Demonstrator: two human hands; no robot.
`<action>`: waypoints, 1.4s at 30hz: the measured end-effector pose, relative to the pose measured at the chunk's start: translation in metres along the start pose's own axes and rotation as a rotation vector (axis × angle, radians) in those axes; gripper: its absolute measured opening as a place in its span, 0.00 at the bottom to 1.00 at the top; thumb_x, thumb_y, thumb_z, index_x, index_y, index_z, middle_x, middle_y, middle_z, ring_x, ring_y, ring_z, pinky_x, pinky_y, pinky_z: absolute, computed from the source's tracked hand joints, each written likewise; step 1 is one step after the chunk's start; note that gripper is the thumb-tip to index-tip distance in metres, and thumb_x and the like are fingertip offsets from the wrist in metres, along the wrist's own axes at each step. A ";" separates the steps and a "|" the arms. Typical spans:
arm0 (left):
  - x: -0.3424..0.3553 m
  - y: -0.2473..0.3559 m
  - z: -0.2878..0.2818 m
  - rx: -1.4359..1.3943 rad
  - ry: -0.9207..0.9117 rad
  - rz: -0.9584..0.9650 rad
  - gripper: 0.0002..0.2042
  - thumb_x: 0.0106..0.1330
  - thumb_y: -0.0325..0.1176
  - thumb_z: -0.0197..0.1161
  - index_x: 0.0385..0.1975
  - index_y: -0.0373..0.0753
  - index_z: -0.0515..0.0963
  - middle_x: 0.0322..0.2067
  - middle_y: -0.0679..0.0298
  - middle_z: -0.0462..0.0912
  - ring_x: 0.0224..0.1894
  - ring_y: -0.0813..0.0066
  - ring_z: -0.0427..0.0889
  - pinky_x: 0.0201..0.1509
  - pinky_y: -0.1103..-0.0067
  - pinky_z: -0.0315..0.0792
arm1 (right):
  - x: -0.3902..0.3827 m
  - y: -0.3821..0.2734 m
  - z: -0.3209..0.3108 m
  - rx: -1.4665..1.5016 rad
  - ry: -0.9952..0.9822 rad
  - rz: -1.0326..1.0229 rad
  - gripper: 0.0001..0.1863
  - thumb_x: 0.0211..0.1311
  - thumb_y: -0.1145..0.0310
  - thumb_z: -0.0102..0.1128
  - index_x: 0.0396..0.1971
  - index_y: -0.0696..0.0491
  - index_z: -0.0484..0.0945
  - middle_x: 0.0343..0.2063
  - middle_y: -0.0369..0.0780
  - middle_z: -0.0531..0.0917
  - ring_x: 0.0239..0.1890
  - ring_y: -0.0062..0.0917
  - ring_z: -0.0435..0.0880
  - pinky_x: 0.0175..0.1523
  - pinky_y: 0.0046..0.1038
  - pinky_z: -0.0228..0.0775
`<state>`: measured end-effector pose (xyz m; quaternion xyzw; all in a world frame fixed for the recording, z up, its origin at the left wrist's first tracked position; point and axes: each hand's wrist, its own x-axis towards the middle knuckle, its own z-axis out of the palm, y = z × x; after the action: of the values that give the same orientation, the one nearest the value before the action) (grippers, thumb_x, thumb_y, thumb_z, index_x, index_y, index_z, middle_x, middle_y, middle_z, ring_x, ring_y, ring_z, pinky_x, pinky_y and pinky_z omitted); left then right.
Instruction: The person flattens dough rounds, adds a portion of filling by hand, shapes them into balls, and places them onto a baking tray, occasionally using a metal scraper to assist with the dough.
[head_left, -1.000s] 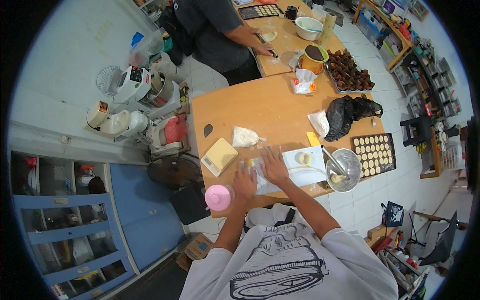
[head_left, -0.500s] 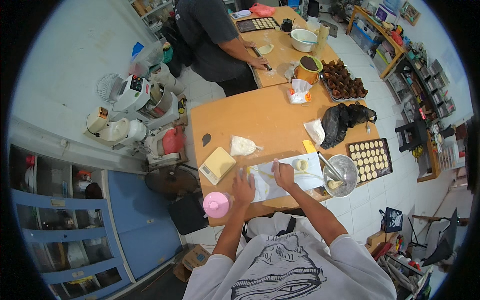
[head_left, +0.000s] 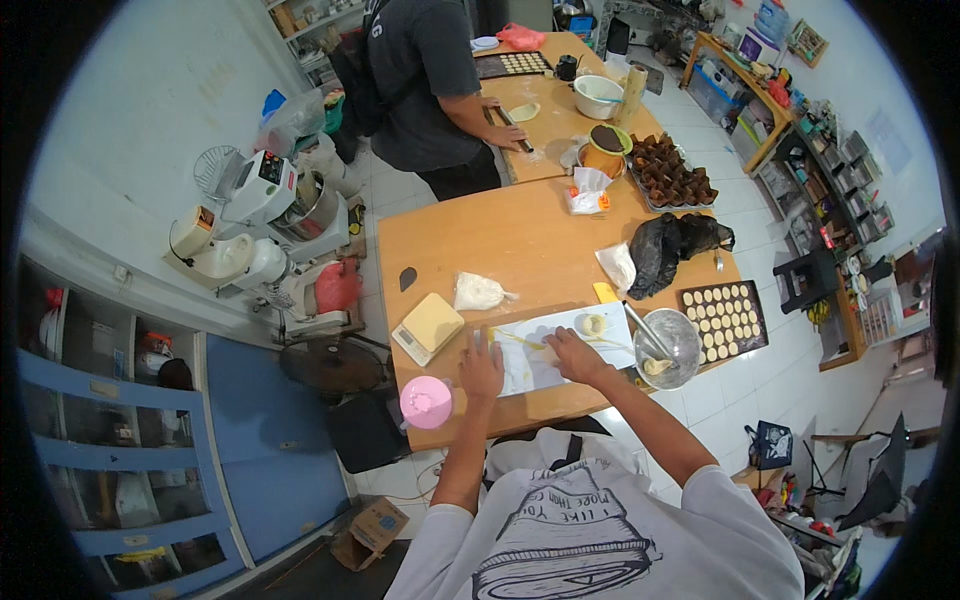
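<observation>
My left hand (head_left: 483, 362) rests with fingers extended on the left part of a white sheet (head_left: 525, 372) bearing thin yellowish strips. My right hand (head_left: 575, 355) lies farther right on it, fingers bent but apart, tips at a strip; what lies under them is hidden. A small pale ring-shaped item (head_left: 592, 325) sits on the sheet. Left of my hands are a pink lidded container (head_left: 426, 402) and a pale kitchen scale (head_left: 428, 330). A steel bowl (head_left: 668, 352) with a metal utensil is at the sheet's right end. A bag of white powder (head_left: 478, 292) lies beyond.
A tray of pale rounds (head_left: 722, 320), black plastic bags (head_left: 655, 262) and a tray of brown paper cups (head_left: 672, 175) line the table's (head_left: 520, 230) right side. A co-worker (head_left: 435, 85) holds a rolling pin (head_left: 508, 128) at the far table. Mixers (head_left: 262, 195) stand at left.
My right hand has shifted right along the sheet, its fingers now more bent than when spread a second ago. My left hand stays near the left part. The camera view has shifted slightly.
</observation>
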<state>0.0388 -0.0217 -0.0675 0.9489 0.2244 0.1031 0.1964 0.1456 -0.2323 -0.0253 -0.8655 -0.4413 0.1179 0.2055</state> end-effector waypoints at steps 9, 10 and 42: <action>-0.002 -0.004 -0.009 -0.078 -0.002 -0.033 0.26 0.75 0.46 0.53 0.71 0.47 0.64 0.68 0.47 0.67 0.59 0.41 0.75 0.60 0.52 0.72 | 0.020 -0.039 -0.048 0.066 0.346 -0.041 0.19 0.57 0.76 0.63 0.51 0.56 0.81 0.49 0.45 0.82 0.52 0.43 0.80 0.60 0.44 0.71; -0.002 -0.006 -0.011 -0.063 -0.005 -0.034 0.27 0.75 0.45 0.53 0.71 0.47 0.64 0.68 0.48 0.67 0.59 0.41 0.75 0.60 0.52 0.72 | 0.024 -0.048 -0.051 0.018 0.481 -0.079 0.18 0.60 0.75 0.61 0.52 0.56 0.81 0.47 0.44 0.83 0.52 0.43 0.80 0.60 0.45 0.71; 0.004 -0.001 0.000 -0.085 0.017 0.017 0.26 0.75 0.43 0.52 0.70 0.42 0.64 0.69 0.45 0.63 0.60 0.36 0.72 0.64 0.51 0.67 | 0.104 -0.023 0.046 -0.156 0.330 0.212 0.32 0.74 0.54 0.42 0.72 0.56 0.60 0.75 0.52 0.51 0.79 0.43 0.43 0.77 0.61 0.31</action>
<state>0.0420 -0.0189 -0.0673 0.9406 0.2136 0.1223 0.2339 0.1722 -0.1249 -0.0578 -0.9280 -0.3159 -0.0388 0.1936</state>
